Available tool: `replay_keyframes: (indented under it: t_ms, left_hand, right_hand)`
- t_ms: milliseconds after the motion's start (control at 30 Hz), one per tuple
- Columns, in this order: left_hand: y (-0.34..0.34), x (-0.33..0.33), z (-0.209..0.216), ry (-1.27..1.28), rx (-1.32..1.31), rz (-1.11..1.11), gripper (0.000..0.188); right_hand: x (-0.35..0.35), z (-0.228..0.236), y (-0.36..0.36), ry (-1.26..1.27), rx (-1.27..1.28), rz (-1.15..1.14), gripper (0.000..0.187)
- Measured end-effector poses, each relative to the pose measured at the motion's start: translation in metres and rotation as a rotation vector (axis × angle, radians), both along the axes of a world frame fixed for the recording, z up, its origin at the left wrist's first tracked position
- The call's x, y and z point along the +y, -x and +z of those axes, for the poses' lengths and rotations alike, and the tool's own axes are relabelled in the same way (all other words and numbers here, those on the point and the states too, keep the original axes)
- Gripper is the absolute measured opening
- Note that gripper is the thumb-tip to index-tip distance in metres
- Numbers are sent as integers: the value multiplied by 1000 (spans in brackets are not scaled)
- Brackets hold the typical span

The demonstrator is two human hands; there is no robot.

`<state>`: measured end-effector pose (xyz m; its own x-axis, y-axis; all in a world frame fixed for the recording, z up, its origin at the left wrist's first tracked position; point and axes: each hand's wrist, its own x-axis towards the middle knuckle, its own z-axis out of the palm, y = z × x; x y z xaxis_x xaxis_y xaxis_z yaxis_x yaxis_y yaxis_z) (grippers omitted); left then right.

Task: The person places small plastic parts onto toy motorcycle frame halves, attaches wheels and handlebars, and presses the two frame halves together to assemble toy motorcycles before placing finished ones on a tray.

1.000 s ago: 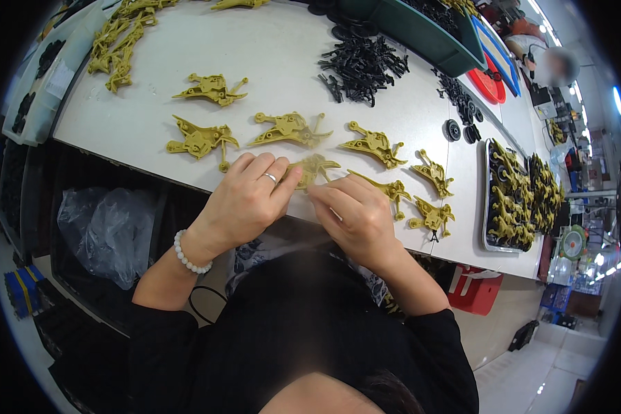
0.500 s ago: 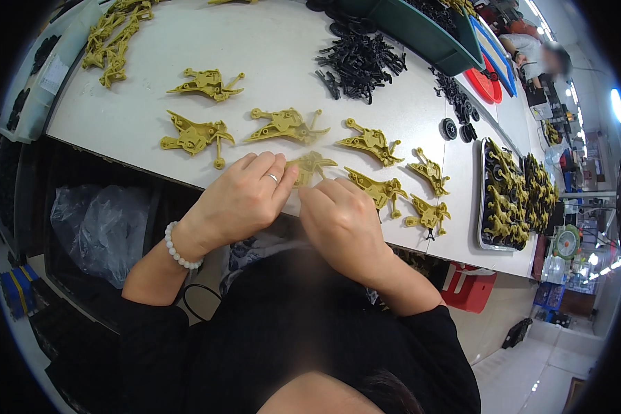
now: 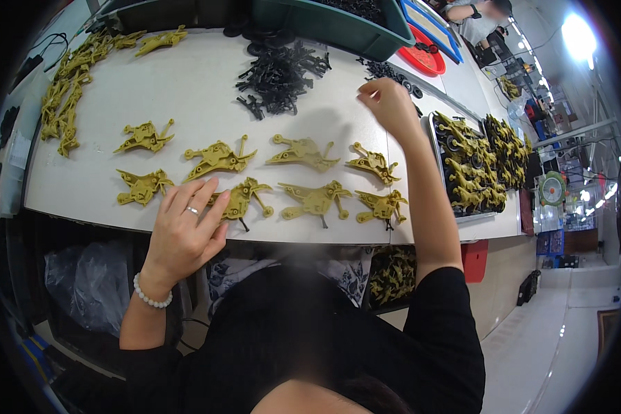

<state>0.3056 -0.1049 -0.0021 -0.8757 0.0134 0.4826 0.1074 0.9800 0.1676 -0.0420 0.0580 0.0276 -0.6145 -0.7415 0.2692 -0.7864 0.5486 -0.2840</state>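
Note:
My left hand [image 3: 186, 228], with a ring and a white bead bracelet, rests on the table's near side. Its fingers are spread, and their tips touch the left end of a yellow-green plastic moulding [image 3: 245, 196]. A short black peg [image 3: 244, 224] sticks out from that moulding toward me. My right hand [image 3: 390, 107] is lifted over the table's far right, near small black parts [image 3: 386, 72]. Its thumb and forefinger are drawn close together; whether anything is between them I cannot make out. Similar mouldings [image 3: 314, 200] lie in two rows, one of them also with a black peg.
A heap of black pegs [image 3: 279, 79] lies on the table's far middle, before a green bin [image 3: 331, 31]. More mouldings [image 3: 65, 103] are piled at the left. A tray [image 3: 435, 159] of yellow-and-black pieces stands at the right, a red dish [image 3: 428, 61] behind.
My right hand has left the near moulding and swung out to the far right. My left hand stays at that moulding, its fingers looser. The whole view has shifted.

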Motion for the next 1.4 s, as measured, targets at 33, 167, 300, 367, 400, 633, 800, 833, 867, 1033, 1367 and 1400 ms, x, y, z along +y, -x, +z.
replay_keyframes:
  t_ms: [33,167,300,367,400,633,800,833,867,1033,1367,1400]
  left_hand:
    - [-3,-1,4,5,5,1,40]
    - [-24,-16,13,-18,84,155,42]
    - [-48,-45,16,-67,81,346,44]
    - [-60,-48,21,-117,15,378,44]
    - [-66,-46,24,-98,12,404,44]
    - [-54,-69,6,-97,-117,341,46]
    - [-57,-76,3,-190,-104,300,39]
    - [-56,-78,0,-146,-91,311,38]
    - [-56,-77,2,-114,-67,301,36]
    - [-63,-76,-7,-97,-32,252,32]
    - [-63,-73,-14,-35,60,230,34]
    - [-62,-72,-15,-27,69,217,34]
  right_hand:
    - [1,-4,27,-10,-23,-90,19]
    - [-7,-24,93,-67,-94,-287,22]
    - [-15,-40,123,-151,-44,-194,26]
    - [-22,-31,108,-189,-35,-152,26]
    - [-24,-31,102,-189,-17,-123,25]
    - [-20,-22,86,-317,-56,-92,30]
    - [-15,-21,75,-289,-44,-81,33]
    - [-14,-17,69,-266,-80,-80,40]
    - [-13,-15,66,-209,-82,-64,35]
    - [-24,26,-23,298,-470,163,18]
    - [-58,12,-219,282,-680,583,21]
    - [-65,10,-227,288,-718,565,16]
